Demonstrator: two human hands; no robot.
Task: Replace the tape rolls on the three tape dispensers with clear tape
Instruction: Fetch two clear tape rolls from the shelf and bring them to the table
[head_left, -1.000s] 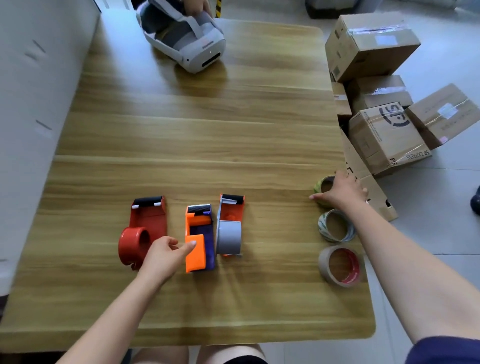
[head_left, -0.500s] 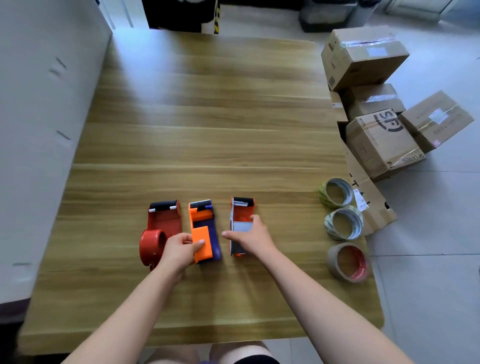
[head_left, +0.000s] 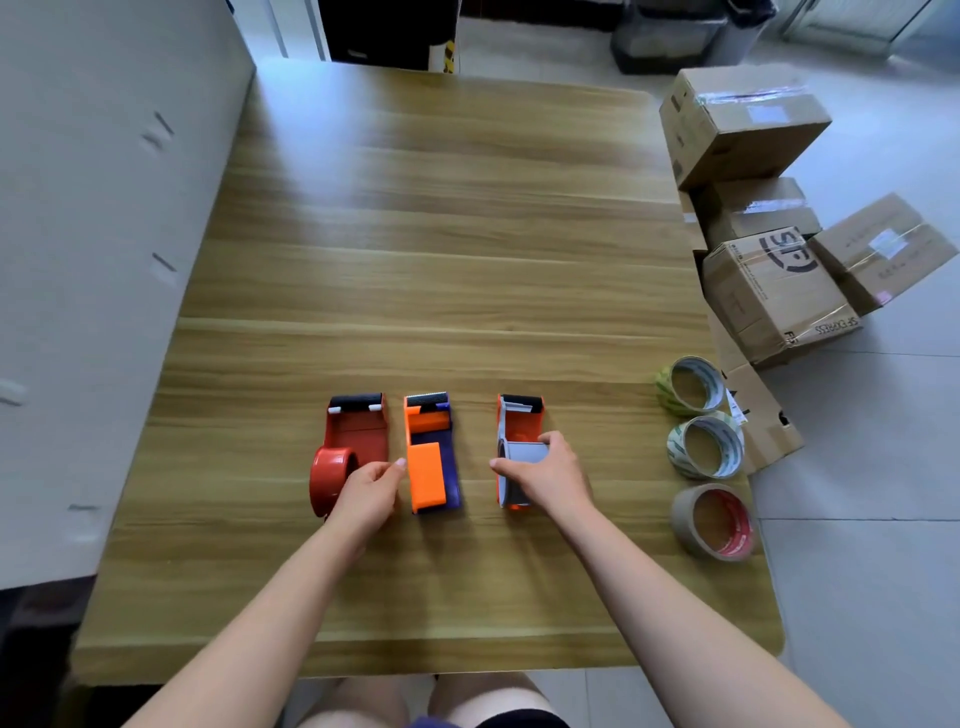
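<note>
While the person sits at the near edge of a wooden table (head_left: 441, 234), the head view looks down on three tape dispensers standing in a row, cutters pointing away. The red dispenser (head_left: 358, 431) is on the left with a red roll (head_left: 330, 470) on its near end. The orange dispenser (head_left: 427, 457) is just beside it, and the third dispenser (head_left: 521, 415) stands a little apart to the right, carrying a grey roll (head_left: 524, 452).

The left hand (head_left: 366, 493) lies over the near right part of the red dispenser, fingers bent, fingertips reaching the orange dispenser's left edge; whether it grips anything I cannot tell. The right hand (head_left: 545, 475) has thumb and fingers curled round the grey roll, gripping it in its dispenser.

Three spare rolls (head_left: 678, 452) stand in a line along the table's right edge, well apart from the dispensers. Cardboard boxes (head_left: 769, 291) are stacked on the floor beyond that edge.
</note>
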